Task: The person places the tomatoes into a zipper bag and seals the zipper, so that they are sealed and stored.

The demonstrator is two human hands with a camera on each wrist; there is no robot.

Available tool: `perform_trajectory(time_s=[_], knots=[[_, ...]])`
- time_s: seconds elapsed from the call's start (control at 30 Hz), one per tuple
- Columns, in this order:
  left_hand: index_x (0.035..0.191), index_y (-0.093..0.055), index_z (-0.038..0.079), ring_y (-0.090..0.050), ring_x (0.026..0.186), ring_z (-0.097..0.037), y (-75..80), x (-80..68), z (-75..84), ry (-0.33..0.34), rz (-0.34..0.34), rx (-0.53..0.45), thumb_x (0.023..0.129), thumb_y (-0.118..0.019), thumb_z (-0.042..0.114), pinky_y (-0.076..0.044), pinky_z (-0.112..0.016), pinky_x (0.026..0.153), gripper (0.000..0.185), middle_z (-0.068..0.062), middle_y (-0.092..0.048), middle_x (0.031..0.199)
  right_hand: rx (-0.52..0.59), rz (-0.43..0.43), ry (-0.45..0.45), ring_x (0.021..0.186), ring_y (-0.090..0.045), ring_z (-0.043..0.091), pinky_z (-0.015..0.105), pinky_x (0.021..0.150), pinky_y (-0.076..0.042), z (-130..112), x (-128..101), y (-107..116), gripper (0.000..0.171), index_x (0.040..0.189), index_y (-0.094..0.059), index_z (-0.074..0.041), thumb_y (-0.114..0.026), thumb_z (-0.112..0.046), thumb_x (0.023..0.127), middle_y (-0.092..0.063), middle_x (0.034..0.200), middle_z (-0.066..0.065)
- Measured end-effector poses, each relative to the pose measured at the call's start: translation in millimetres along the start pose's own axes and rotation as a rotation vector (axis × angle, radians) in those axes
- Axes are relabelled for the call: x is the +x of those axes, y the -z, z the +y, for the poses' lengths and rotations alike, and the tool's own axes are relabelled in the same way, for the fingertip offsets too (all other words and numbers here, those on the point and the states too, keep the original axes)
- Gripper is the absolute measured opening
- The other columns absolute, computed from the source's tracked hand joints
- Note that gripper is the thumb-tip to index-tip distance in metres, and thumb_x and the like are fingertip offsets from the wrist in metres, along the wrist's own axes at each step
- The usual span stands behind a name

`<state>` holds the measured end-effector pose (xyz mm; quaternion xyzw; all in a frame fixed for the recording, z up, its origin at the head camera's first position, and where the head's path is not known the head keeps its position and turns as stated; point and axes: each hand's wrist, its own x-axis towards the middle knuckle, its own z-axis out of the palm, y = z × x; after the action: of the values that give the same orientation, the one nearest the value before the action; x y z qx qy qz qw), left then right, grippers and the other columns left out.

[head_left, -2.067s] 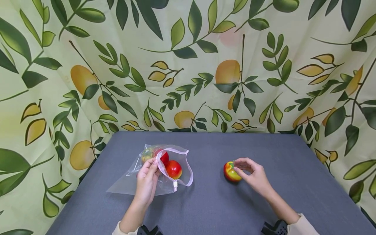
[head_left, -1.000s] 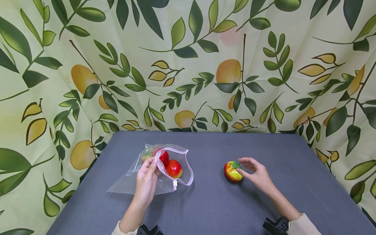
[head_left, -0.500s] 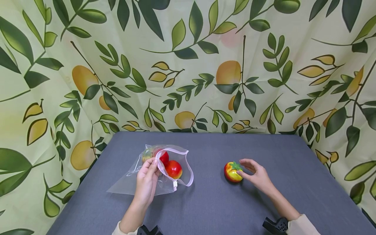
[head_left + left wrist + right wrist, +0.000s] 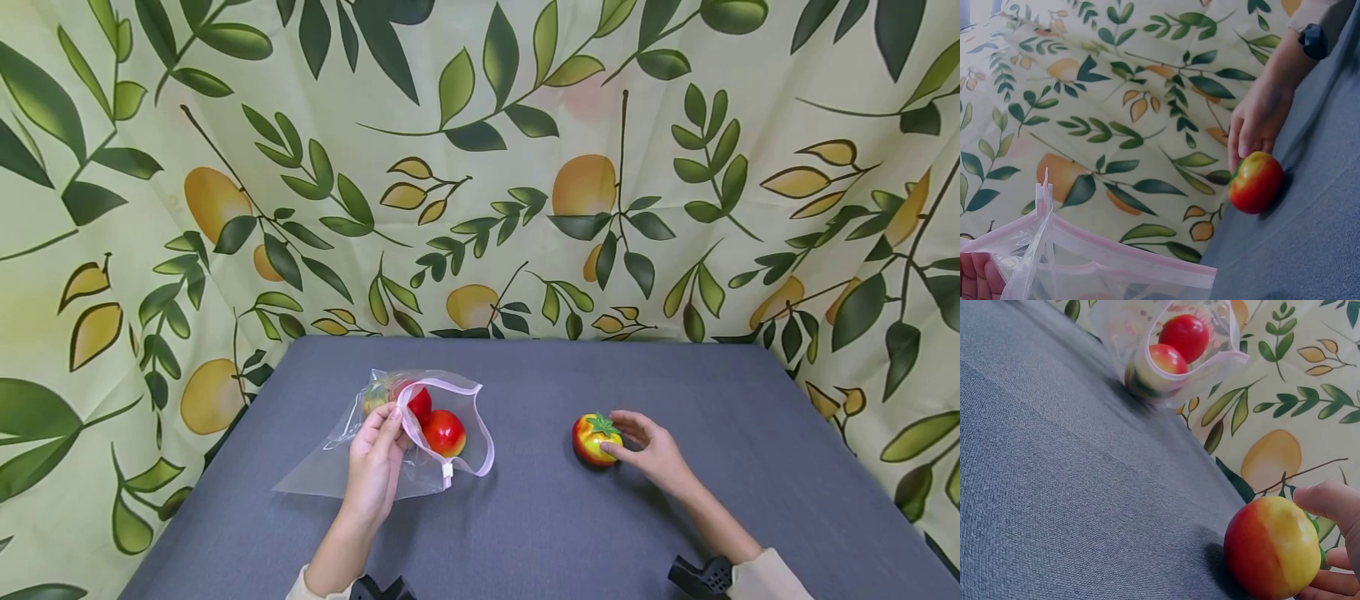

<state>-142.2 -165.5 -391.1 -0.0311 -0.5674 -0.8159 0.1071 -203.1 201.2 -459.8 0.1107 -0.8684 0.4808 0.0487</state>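
Red-yellow fruit (image 4: 594, 439) upright on table

My table (image 4: 525, 517) is plain dark grey. The fruit (image 4: 595, 438) by my right hand (image 4: 651, 450) is red and yellow with a green leafy top. The clear bag (image 4: 390, 450) has a pale pink rim and holds red fruits (image 4: 444, 432). The backdrop (image 4: 480, 167) is pale green with dark leaves and orange-yellow lemons.
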Motion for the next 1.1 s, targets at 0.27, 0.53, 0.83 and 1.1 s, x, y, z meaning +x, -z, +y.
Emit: perform_trajectory(time_s=[0.27, 0.53, 0.83, 1.1], knots=[[0.107, -0.053, 0.007, -0.058, 0.087, -0.002, -0.1, 0.4, 0.2, 0.002, -0.006, 0.007, 0.102, -0.042, 0.012, -0.052, -0.013, 0.087, 0.012, 0.007, -0.058, 0.1, 0.029, -0.018, -0.005, 0.099, -0.045, -0.023, 0.019, 0.093, -0.052, 1.5, 0.0, -1.9, 0.057, 0.128, -0.052, 0.009, -0.076, -0.014, 0.081, -0.059, 0.127, 0.028], [0.107, -0.053, 0.008, -0.059, 0.088, -0.003, -0.3, 0.2, 0.4, -0.015, -0.013, -0.003, 0.102, -0.043, 0.012, -0.052, -0.013, 0.087, 0.012, 0.007, -0.059, 0.1, 0.018, -0.054, -0.025, 0.115, -0.062, 0.034, 0.042, 0.095, -0.052, 2.5, -0.8, -3.6, 0.062, 0.131, -0.048, 0.011, -0.076, -0.012, 0.08, -0.057, 0.128, 0.032], [0.105, -0.054, 0.009, -0.06, 0.09, -0.004, -0.3, -0.4, -0.8, -0.033, -0.028, -0.023, 0.102, -0.043, 0.011, -0.052, -0.013, 0.087, 0.012, 0.007, -0.06, 0.1, -0.015, -0.081, -0.075, 0.115, -0.06, 0.042, 0.046, 0.095, -0.052, 4.0, -1.9, -6.5, 0.067, 0.132, -0.047, 0.011, -0.078, -0.015, 0.078, -0.053, 0.132, 0.033], [0.105, -0.054, 0.008, -0.06, 0.089, -0.003, 0.6, 0.6, -1.6, -0.021, -0.012, -0.022, 0.102, -0.043, 0.011, -0.052, -0.013, 0.087, 0.012, 0.008, -0.06, 0.099, -0.035, -0.101, -0.094, 0.116, -0.06, 0.043, 0.046, 0.095, -0.052, 4.6, -0.6, -6.7, 0.071, 0.132, -0.047, 0.012, -0.08, -0.017, 0.077, -0.052, 0.132, 0.034]])
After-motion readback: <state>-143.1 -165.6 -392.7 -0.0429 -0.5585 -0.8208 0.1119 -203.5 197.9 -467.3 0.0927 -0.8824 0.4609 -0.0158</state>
